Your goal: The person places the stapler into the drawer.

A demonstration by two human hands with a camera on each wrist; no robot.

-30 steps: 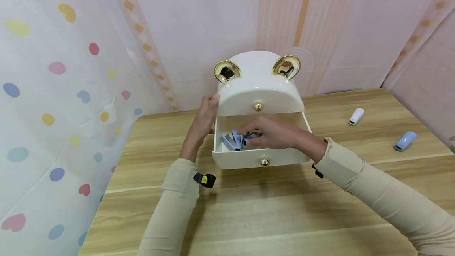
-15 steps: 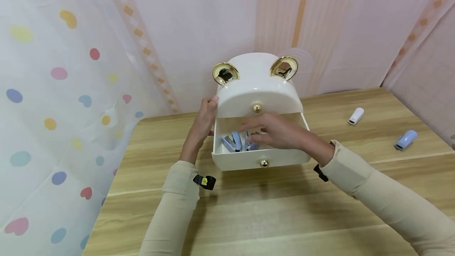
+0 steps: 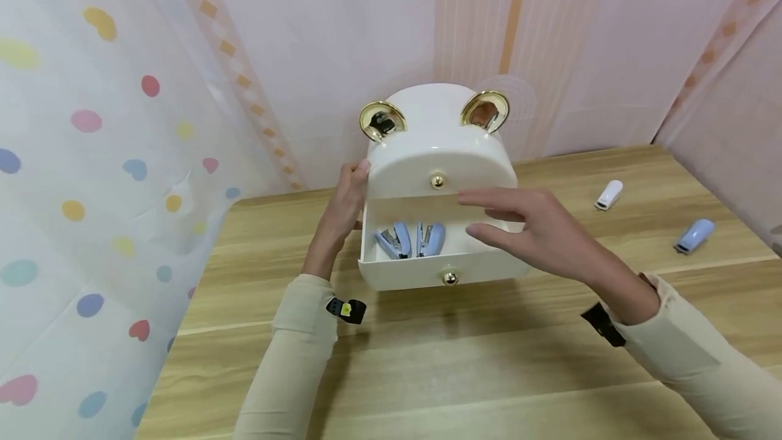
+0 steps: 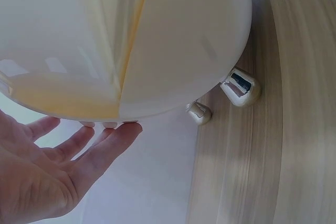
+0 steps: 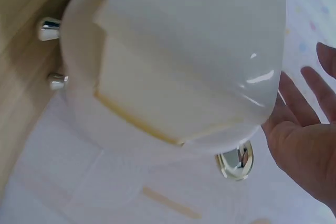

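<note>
Two small blue staplers lie in the open lower drawer of the glossy white bear-eared storage box. The left hand steadies its side, fingers flat. The right hand hovers empty, grip relaxed. Likely next: fetching another blue stapler from the wooden bench.

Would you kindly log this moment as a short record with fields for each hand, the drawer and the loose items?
left hand: straight fingers rest on the left side of the white storage box
right hand: open, empty, hovering over the drawer's right end
drawer: pulled out, holding two blue staplers side by side
table: white stapler and blue stapler lie at right
</note>
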